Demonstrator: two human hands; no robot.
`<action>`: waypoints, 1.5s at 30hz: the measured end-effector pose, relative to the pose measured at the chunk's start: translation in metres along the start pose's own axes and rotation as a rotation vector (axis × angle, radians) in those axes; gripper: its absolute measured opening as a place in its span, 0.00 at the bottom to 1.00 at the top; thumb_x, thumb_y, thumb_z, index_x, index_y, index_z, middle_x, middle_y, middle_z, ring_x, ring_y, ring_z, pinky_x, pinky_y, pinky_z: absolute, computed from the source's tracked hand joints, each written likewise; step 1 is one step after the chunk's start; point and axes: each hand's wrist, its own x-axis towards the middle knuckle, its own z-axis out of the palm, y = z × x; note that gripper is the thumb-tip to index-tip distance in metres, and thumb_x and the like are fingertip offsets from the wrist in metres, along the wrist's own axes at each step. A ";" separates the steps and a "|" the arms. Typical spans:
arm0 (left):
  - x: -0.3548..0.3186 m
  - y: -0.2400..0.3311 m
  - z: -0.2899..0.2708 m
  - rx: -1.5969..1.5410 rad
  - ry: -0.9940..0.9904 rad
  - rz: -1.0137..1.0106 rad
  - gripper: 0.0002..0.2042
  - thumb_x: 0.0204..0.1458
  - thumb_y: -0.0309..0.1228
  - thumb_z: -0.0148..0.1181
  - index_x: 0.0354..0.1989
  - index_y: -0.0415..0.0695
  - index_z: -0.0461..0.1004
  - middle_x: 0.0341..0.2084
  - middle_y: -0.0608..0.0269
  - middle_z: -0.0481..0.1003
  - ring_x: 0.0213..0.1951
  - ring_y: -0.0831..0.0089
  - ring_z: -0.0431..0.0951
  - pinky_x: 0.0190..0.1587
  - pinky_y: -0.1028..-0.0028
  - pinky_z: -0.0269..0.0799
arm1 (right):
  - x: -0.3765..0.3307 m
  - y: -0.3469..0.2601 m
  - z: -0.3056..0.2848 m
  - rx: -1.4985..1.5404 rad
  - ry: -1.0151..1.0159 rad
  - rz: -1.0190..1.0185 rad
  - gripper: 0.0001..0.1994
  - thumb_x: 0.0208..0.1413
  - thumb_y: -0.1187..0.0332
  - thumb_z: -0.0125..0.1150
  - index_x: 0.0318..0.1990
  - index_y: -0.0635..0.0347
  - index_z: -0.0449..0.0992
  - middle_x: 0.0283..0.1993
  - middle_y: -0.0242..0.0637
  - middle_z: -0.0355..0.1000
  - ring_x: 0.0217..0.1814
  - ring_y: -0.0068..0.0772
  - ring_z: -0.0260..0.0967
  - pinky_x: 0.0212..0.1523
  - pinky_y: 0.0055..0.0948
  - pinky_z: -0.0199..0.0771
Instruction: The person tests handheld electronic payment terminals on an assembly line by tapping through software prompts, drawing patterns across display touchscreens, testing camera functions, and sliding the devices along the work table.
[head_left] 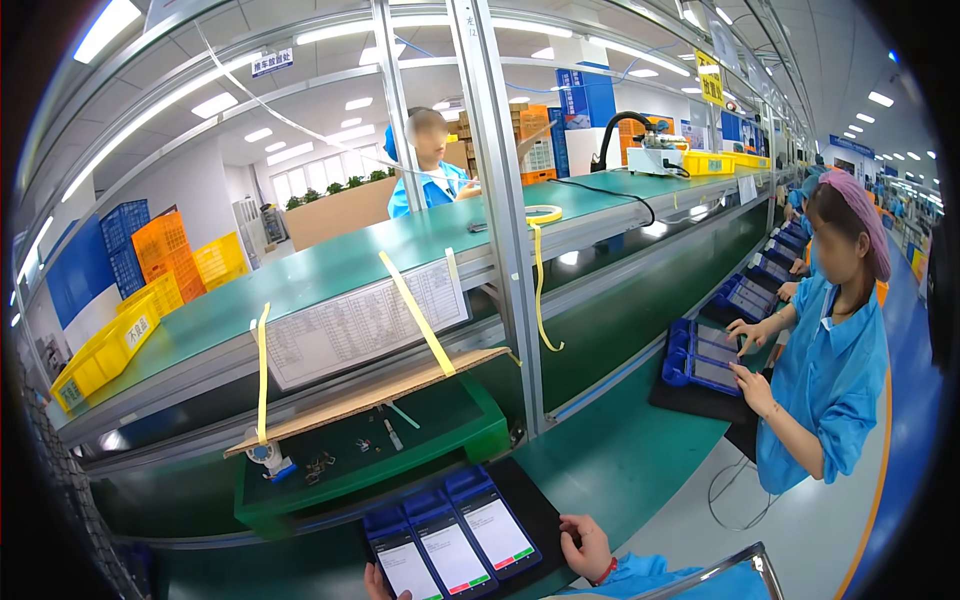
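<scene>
Three handheld devices with lit white screens lie side by side in a blue holder (468, 483) at the lower edge of the view. The left device (410, 570), middle device (452, 552) and right device (497, 530) each show green at the lower end of the screen; the middle and right units also show red. A black mat (537, 497) extends beneath the holder.

Left hand (384, 584): positioned at the lower end of the left device, partly cut off by the frame; whether it grips the unit cannot be told. Right hand (588, 548): located at the right edge of the mat, apart from the devices, fingers loosely bent; a hold on the mat edge cannot be confirmed. A red band (606, 572) encircles the right wrist.

Beyond the holder, a green tray (345, 468) carries small loose parts (320, 467). A cardboard sheet (365, 402) spans above it. To the right, a co-worker (825, 340) in blue places both hands at another blue holder (680, 352).
</scene>
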 end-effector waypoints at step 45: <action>-0.019 0.107 0.057 -0.079 -0.011 0.124 0.39 0.41 0.14 0.46 0.65 0.44 0.41 0.62 0.51 0.53 0.63 0.61 0.53 0.64 0.64 0.44 | -0.002 0.003 0.001 -0.004 -0.026 0.031 0.14 0.46 0.79 0.55 0.44 0.64 0.70 0.34 0.42 0.69 0.32 0.31 0.70 0.35 0.25 0.72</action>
